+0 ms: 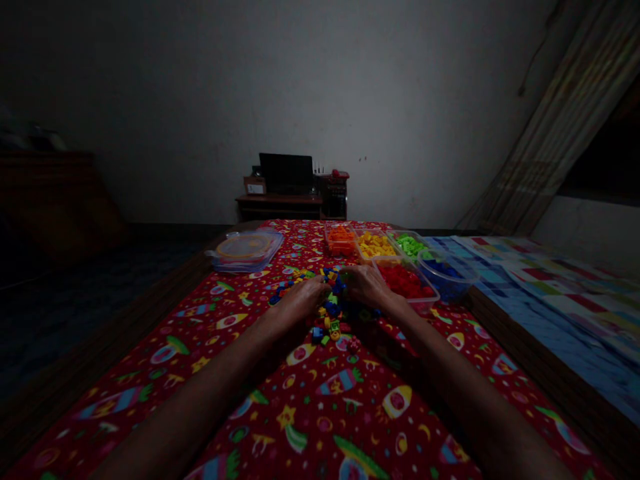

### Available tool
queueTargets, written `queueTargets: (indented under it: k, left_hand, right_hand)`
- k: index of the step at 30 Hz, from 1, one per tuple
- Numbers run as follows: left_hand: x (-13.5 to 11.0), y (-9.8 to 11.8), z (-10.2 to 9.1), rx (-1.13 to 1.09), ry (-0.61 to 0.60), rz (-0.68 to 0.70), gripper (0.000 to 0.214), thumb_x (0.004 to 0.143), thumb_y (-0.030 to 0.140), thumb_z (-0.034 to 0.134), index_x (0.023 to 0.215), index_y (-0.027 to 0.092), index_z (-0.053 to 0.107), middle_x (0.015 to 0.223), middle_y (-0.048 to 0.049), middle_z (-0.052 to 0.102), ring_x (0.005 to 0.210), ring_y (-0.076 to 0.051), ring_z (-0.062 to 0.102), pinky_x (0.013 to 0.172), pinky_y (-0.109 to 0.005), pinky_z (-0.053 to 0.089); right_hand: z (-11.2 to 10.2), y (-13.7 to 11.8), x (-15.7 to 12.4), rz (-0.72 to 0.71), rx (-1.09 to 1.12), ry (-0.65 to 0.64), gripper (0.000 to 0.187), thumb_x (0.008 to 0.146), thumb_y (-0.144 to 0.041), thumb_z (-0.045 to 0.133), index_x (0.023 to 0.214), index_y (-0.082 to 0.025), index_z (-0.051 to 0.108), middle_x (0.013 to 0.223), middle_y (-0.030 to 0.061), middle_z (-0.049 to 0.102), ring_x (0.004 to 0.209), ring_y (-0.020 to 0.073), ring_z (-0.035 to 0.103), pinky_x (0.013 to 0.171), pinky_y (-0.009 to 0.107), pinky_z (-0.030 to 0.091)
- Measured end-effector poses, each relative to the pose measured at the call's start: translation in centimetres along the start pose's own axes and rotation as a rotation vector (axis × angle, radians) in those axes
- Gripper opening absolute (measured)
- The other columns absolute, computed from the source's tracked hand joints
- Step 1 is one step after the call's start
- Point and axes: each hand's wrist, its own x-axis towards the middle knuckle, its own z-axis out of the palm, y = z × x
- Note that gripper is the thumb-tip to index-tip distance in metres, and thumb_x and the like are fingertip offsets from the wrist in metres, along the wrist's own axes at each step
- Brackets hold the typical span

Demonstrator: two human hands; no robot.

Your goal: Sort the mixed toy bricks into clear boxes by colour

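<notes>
A mixed pile of small plastic building bricks [334, 308], in blue, yellow, green, orange and red, lies on the patterned red tablecloth [320, 413]. My left hand [304, 295] reaches into the pile from the left, its fingers curled together among the bricks. From the right, my right hand [369, 285] bends over the same pile, fingers drawn in close to blue bricks. Whatever sits between the fingertips of either hand is too small and dark to make out. Just right of my right hand stands a clear box of red bricks [404, 280].
Beyond it are clear containers of orange bricks [341, 240], yellow bricks [376, 245], green bricks [410, 245] and blue bricks [443, 270]. Stacked clear lids [245, 250] lie at the table's left. A bed [530, 293] adjoins the right side; a monitor [286, 173] stands behind.
</notes>
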Motion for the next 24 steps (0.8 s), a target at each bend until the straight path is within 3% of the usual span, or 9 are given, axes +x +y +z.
queueTargets:
  k: [7, 10, 14, 20, 24]
  left_hand:
    - [0.1, -0.1, -0.8, -0.055, 0.05, 0.023, 0.017, 0.086, 0.02, 0.044, 0.077, 0.016, 0.058, 0.075, -0.0019, 0.052, 0.063, -0.011, 0.047, 0.059, -0.021, 0.038]
    - [0.2, -0.6, -0.5, -0.095, 0.074, 0.024, 0.015, 0.085, 0.02, 0.045, 0.084, 0.016, 0.06, 0.077, -0.0024, 0.055, 0.066, -0.012, 0.049, 0.063, -0.022, 0.039]
    - [0.4, -1.0, -0.2, -0.087, 0.105, -0.006, 0.017, 0.084, 0.025, 0.048, 0.083, 0.016, 0.063, 0.077, -0.0032, 0.058, 0.07, -0.014, 0.052, 0.066, -0.023, 0.04]
    - [0.8, -1.0, -0.7, -0.034, 0.168, -0.071, 0.021, 0.08, 0.029, 0.052, 0.084, 0.017, 0.069, 0.073, -0.0035, 0.062, 0.066, -0.014, 0.053, 0.065, -0.023, 0.04]
    - [0.8, -1.2, -1.8, -0.07, 0.219, -0.19, 0.027, 0.076, 0.034, 0.052, 0.085, 0.016, 0.071, 0.074, -0.0038, 0.067, 0.068, -0.015, 0.057, 0.066, -0.023, 0.042]
  right_hand:
    - [0.3, -0.7, 0.4, 0.122, 0.152, 0.071, 0.028, 0.081, -0.017, 0.048, 0.102, -0.011, 0.065, 0.092, 0.0082, 0.067, 0.081, 0.0152, 0.058, 0.074, 0.024, 0.041]
    - [1.0, -0.4, 0.2, 0.084, 0.171, 0.031, 0.026, 0.086, -0.024, 0.048, 0.103, -0.012, 0.062, 0.096, 0.0091, 0.066, 0.088, 0.0165, 0.058, 0.077, 0.026, 0.042]
    - [1.5, -0.5, -0.2, -0.013, 0.134, -0.089, 0.036, 0.084, -0.028, 0.055, 0.115, -0.01, 0.056, 0.106, 0.0135, 0.063, 0.093, 0.0185, 0.057, 0.077, 0.027, 0.041]
    - [1.0, -0.5, -0.1, -0.066, -0.004, -0.068, 0.031, 0.085, -0.027, 0.052, 0.109, -0.01, 0.061, 0.09, 0.0116, 0.067, 0.081, 0.0174, 0.058, 0.071, 0.025, 0.038]
    - [0.5, 0.0, 0.5, 0.048, 0.184, 0.019, 0.028, 0.083, -0.032, 0.053, 0.093, -0.011, 0.068, 0.078, 0.0063, 0.067, 0.074, 0.0165, 0.059, 0.065, 0.023, 0.039]
